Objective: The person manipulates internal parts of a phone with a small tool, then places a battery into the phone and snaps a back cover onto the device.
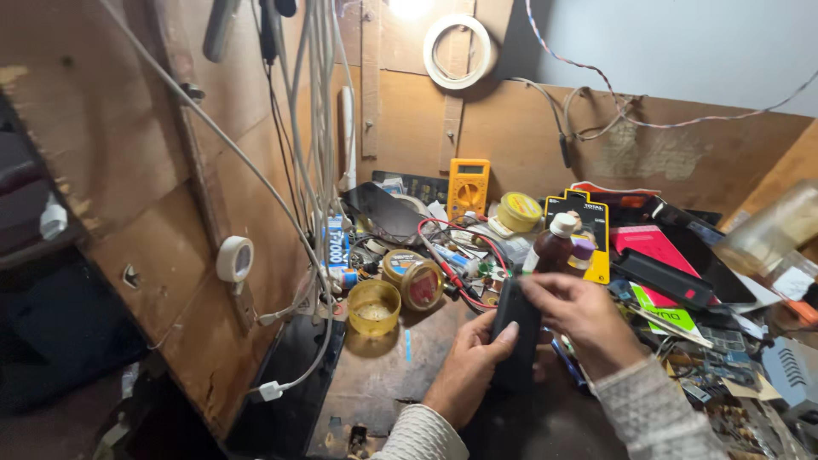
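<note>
Small black phone-like device [515, 336] held upright above cluttered table [383, 375], between both hands. Looks rigid, light, smooth-cased; likely slippery, probably fragile on flat face, so long edges seem safest hold. Left hand [469, 366] wraps lower body, thumb across front, fingers closed around it. Right hand [584, 319] pinches top edge, fingertips together on device. Brown bottle [554, 247] and yellow multimeter [468, 187] stand behind.

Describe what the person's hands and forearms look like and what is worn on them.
Both hands are bare: no gloves, and no rings or watch that I can make out. The left hand and right hand each emerge from a long, light grey-white knitted sleeve with a fine textured pattern, ending at the wrist.
</note>
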